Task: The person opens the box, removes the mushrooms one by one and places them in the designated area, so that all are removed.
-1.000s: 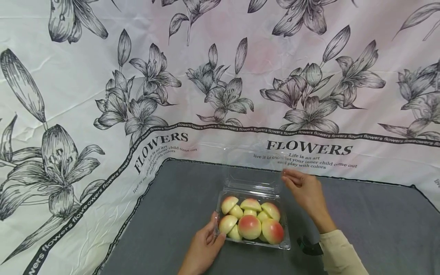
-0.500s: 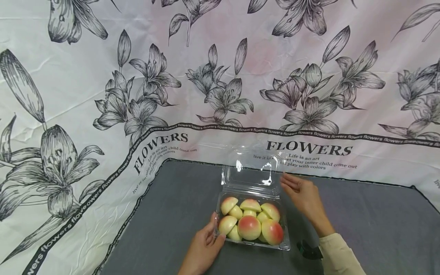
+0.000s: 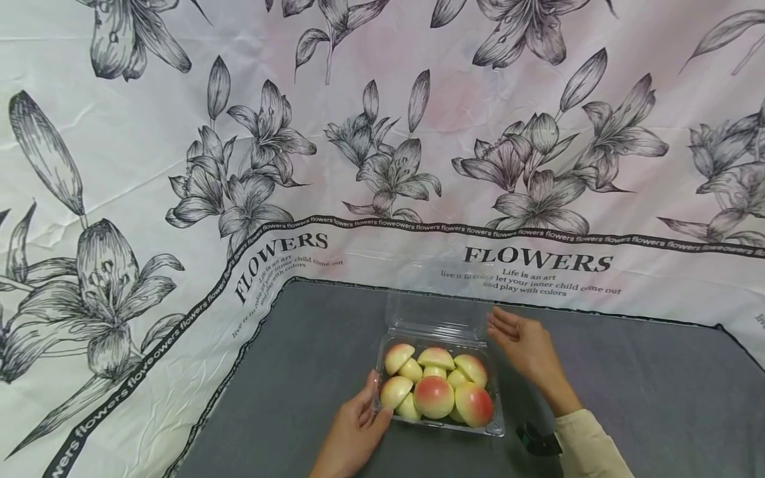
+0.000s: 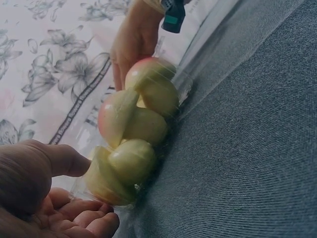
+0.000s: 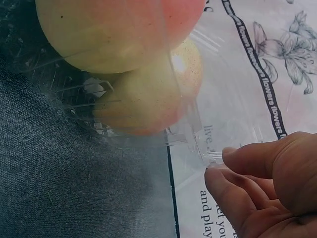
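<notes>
A clear plastic clamshell box [image 3: 497,430] sits on the grey cloth with its lid [image 3: 436,318] raised at the back. Inside lie several mushroom-shaped pieces [image 3: 433,396], pale yellow with red-blushed caps. My left hand [image 3: 356,425] grips the box's left side, thumb over the rim and fingers against the outer wall. At the lid's right edge, my right hand [image 3: 528,346] pinches the thin plastic. The right wrist view shows thumb and forefinger [image 5: 218,186] meeting at that edge. The lid's outline is faint because it is transparent.
Grey cloth [image 3: 287,372] covers the table. A white sheet [image 3: 370,186] printed with black lilies and lettering hangs behind and on the left. A small dark object [image 3: 538,439] is beside the right sleeve [image 3: 588,445].
My right hand has come slightly down and nearer with the lid's edge. The bright glare on the lid half a second ago is gone. My left hand and the box stay put.
</notes>
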Demonstrator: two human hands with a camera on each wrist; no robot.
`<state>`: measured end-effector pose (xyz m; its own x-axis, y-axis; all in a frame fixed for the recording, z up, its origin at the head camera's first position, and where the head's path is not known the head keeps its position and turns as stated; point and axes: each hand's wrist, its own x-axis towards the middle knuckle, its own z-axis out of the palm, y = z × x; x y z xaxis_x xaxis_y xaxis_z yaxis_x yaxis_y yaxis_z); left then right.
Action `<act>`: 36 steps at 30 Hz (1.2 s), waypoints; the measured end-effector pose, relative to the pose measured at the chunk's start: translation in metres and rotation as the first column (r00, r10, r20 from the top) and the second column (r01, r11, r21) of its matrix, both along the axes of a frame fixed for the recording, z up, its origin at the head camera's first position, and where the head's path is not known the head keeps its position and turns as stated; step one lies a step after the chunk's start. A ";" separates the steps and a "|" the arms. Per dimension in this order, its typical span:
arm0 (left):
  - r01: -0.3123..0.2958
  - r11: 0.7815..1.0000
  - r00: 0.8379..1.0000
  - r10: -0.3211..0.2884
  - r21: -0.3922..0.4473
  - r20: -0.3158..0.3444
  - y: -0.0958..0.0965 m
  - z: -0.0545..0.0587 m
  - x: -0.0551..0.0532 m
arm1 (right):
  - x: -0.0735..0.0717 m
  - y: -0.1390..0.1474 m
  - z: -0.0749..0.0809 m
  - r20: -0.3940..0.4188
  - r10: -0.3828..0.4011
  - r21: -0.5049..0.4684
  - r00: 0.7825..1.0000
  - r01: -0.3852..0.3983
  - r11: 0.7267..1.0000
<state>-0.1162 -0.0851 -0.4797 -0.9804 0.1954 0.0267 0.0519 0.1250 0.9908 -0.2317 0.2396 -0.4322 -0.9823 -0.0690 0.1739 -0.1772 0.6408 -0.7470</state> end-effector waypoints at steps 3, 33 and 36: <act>0.002 1.000 1.000 -0.002 0.005 -0.014 0.000 -0.001 0.000 | -0.001 0.001 -0.001 0.005 0.001 -0.007 1.000 -0.001 1.000; 0.051 0.999 0.995 -0.051 0.004 0.087 -0.004 0.003 -0.003 | 0.000 0.006 -0.004 0.095 0.048 0.021 0.994 -0.050 0.999; 0.058 0.998 0.994 -0.059 0.013 0.088 -0.004 0.002 -0.003 | 0.000 0.006 -0.006 0.109 0.050 0.027 0.993 -0.053 0.998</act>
